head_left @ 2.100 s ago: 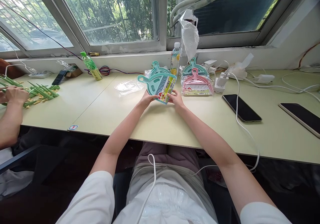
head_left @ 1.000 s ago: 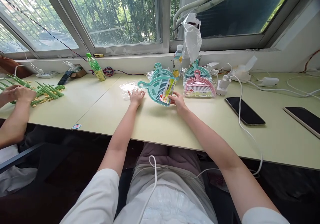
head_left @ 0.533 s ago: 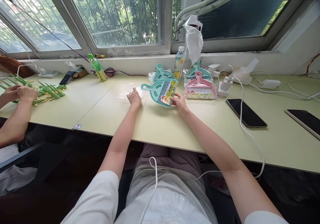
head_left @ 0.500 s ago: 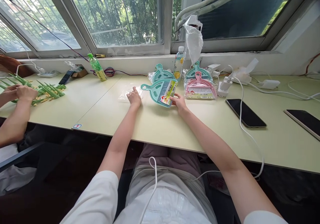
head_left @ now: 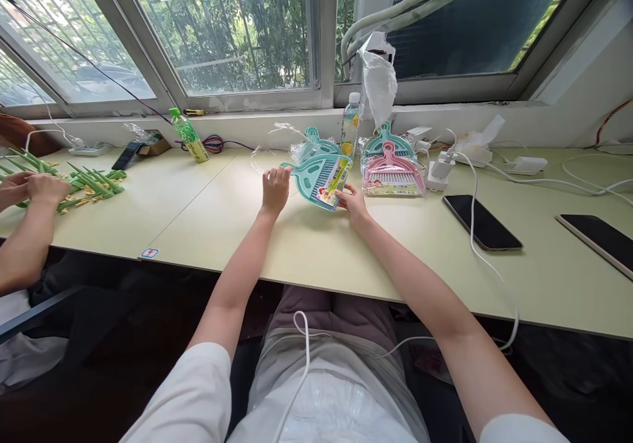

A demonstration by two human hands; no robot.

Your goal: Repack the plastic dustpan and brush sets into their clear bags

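My right hand [head_left: 350, 202] grips the lower corner of a teal dustpan-and-brush set [head_left: 316, 177] with a colourful label, holding it tilted above the pale green table [head_left: 306, 245]. My left hand [head_left: 275, 187] is closed in a pinch on a clear plastic bag [head_left: 270, 146], which is lifted off the table beside the dustpan's handle.
Bagged teal [head_left: 317, 145] and pink [head_left: 391, 169] dustpan sets lie behind, near a water bottle [head_left: 350, 115]. Two phones [head_left: 481, 213] [head_left: 597, 233], chargers and cables sit at the right. A green bottle [head_left: 186, 134] stands at the left, where another person's hands [head_left: 30, 189] handle green sticks [head_left: 89, 180].
My left hand let go of the dustpan, reached left to the clear bag lying flat on the table, pinched it and lifted it up toward the dustpan. My right hand kept hold of the dustpan.
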